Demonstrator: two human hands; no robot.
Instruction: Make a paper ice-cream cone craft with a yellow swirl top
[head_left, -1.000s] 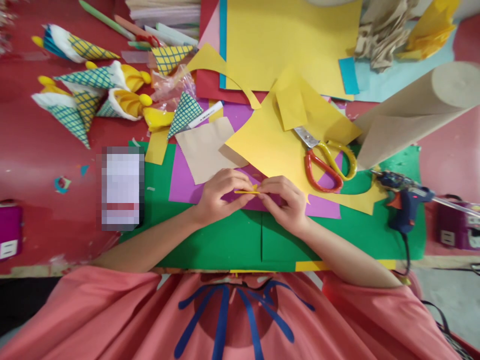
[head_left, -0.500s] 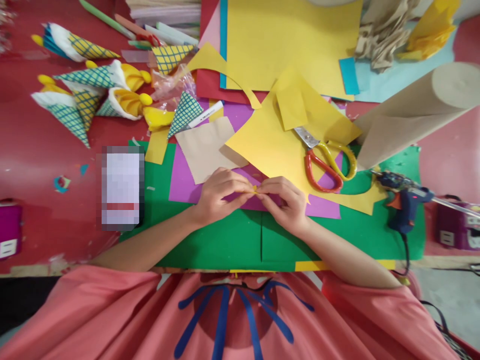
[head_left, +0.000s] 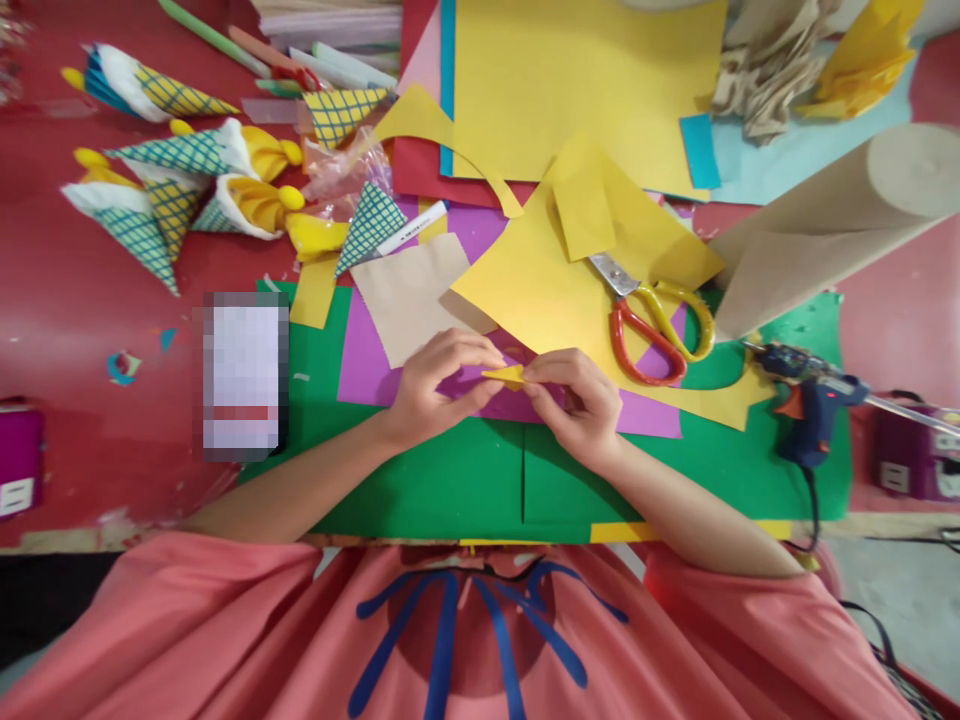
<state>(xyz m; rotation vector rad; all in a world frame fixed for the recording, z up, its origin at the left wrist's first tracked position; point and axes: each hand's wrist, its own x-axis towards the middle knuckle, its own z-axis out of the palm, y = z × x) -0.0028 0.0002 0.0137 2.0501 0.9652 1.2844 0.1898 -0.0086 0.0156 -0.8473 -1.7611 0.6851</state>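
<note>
A small folded piece of yellow paper (head_left: 507, 375) is between my two hands, above a purple sheet (head_left: 637, 412). My right hand (head_left: 577, 405) pinches its right end between thumb and fingers. The thumb and fingertips of my left hand (head_left: 439, 385) are around its pointed left end; how firmly they press is hard to see. Just beyond my hands lie a larger yellow sheet (head_left: 525, 275) and a beige paper square (head_left: 420, 295). Scissors (head_left: 649, 330) with red and yellow handles rest on the yellow sheet.
A glue gun (head_left: 814, 405) lies at the right, near a large beige paper roll (head_left: 817, 235). Several small paper-wrapped cones (head_left: 169, 155) are at the back left. A blurred-out phone-like object (head_left: 246, 375) sits on the left. A green mat (head_left: 442, 490) lies underneath.
The fingers of my left hand have parted slightly, and more of the folded yellow paper shows between my hands. The things around are unmoved.
</note>
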